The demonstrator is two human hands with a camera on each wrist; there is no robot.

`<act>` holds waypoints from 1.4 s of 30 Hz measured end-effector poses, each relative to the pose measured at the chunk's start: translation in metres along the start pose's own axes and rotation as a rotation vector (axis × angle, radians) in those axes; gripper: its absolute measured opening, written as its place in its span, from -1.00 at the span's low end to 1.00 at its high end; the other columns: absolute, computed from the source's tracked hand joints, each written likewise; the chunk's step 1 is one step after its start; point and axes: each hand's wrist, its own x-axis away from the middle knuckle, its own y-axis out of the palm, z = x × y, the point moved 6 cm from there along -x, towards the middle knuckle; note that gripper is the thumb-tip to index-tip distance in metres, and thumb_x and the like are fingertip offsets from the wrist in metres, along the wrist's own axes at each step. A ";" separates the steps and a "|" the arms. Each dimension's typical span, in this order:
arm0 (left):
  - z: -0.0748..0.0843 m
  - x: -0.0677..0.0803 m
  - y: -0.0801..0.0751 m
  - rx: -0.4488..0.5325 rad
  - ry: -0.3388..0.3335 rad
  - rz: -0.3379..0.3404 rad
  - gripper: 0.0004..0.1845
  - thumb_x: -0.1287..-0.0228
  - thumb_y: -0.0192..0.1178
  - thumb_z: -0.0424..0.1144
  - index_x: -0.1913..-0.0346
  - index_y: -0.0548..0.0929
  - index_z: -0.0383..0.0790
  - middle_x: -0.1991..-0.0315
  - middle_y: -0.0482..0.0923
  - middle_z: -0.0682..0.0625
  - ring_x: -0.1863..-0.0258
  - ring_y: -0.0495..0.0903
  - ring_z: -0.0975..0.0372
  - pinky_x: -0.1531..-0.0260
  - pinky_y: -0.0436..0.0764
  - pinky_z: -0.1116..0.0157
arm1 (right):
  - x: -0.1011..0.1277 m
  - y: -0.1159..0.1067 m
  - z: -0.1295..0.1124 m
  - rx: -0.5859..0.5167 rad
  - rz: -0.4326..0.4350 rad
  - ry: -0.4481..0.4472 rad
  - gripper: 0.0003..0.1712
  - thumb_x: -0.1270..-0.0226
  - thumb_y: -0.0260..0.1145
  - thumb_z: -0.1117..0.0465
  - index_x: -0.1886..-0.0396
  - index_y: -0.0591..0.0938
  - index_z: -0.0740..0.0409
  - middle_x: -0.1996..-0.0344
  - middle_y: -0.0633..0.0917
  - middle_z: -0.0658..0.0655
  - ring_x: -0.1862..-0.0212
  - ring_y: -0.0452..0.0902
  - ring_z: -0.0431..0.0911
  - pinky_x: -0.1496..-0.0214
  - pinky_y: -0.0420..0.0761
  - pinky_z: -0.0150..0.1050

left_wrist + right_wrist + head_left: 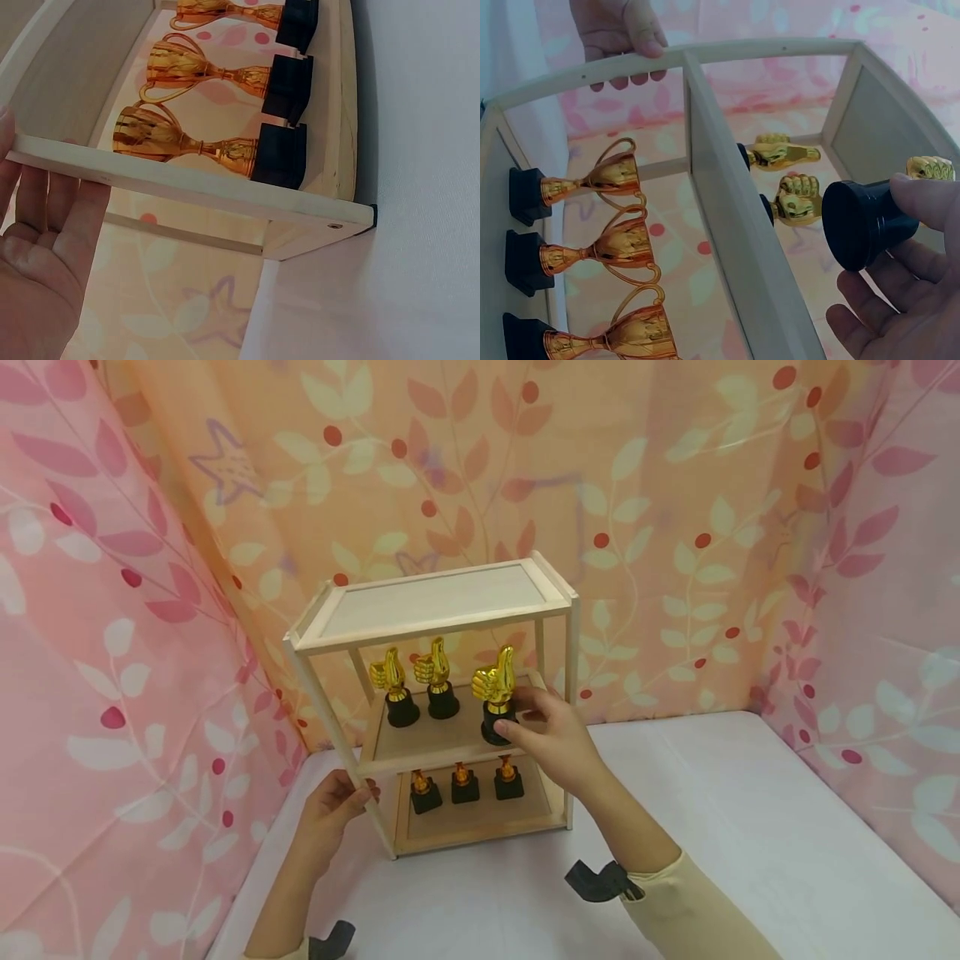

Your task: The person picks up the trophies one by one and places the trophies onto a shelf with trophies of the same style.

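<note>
My right hand (558, 739) grips a gold thumbs-up trophy (497, 681) by its round black base (866, 225), at the right front of the middle shelf. In the right wrist view that base is tilted and apart from the shelf board. Two more thumbs-up trophies (437, 681) stand on the middle shelf's left half. My left hand (330, 818) holds the left front post of the wooden rack (322, 706), fingers curled round it in the left wrist view (52, 240). Below, three gold cup trophies (217, 75) with square black bases stand in a row on the bottom shelf.
The rack's top shelf (442, 602) lies above the trophies. A white-covered table (690, 818) carries the rack. Floral curtains (660, 527) hang behind and at both sides. Dark wrist mounts (600, 882) stick out from both sleeves.
</note>
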 end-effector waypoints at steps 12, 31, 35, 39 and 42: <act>-0.001 0.006 -0.002 -0.030 -0.026 0.008 -0.70 -0.50 0.21 -0.30 -0.10 0.43 -0.43 0.10 0.69 0.00 0.04 0.70 0.29 -0.01 0.68 0.35 | -0.026 0.013 0.007 0.085 0.008 0.017 -0.44 -0.37 0.44 0.05 -0.29 0.59 0.12 -0.16 0.68 0.08 -0.21 0.60 0.01 -0.36 0.53 0.03; 0.000 0.000 -0.001 -0.003 0.005 0.004 -0.74 -0.49 0.20 -0.36 -0.05 0.43 -0.47 0.11 0.69 -0.02 0.03 0.72 0.16 0.00 0.70 0.33 | -0.053 0.014 0.025 0.144 0.025 0.081 -0.42 -0.43 0.40 0.06 -0.35 0.54 0.17 -0.24 0.64 0.17 -0.32 0.54 0.13 -0.38 0.52 0.02; -0.001 -0.001 -0.001 -0.008 -0.003 0.004 -0.71 -0.49 0.20 -0.35 -0.07 0.42 -0.48 0.10 0.68 -0.01 0.01 0.72 0.11 0.00 0.70 0.33 | -0.060 0.014 0.029 0.206 0.028 0.096 -0.43 -0.42 0.40 0.03 -0.33 0.56 0.16 -0.24 0.64 0.17 -0.26 0.56 0.14 -0.32 0.55 0.05; 0.001 0.000 0.000 0.001 0.011 -0.003 -0.71 -0.49 0.20 -0.35 -0.06 0.41 -0.49 0.10 0.69 -0.03 0.02 0.72 0.13 0.01 0.69 0.34 | -0.067 0.015 0.033 0.216 0.017 0.111 -0.44 -0.41 0.41 0.05 -0.32 0.56 0.16 -0.22 0.65 0.18 -0.22 0.56 0.11 -0.29 0.54 0.06; 0.003 0.000 0.001 0.009 0.020 -0.008 -0.72 -0.49 0.20 -0.35 -0.04 0.41 -0.49 0.10 0.69 -0.06 0.03 0.72 0.17 0.00 0.69 0.34 | -0.072 0.015 0.034 0.216 0.010 0.115 -0.44 -0.41 0.41 0.07 -0.31 0.56 0.19 -0.20 0.65 0.20 -0.22 0.56 0.12 -0.28 0.53 0.06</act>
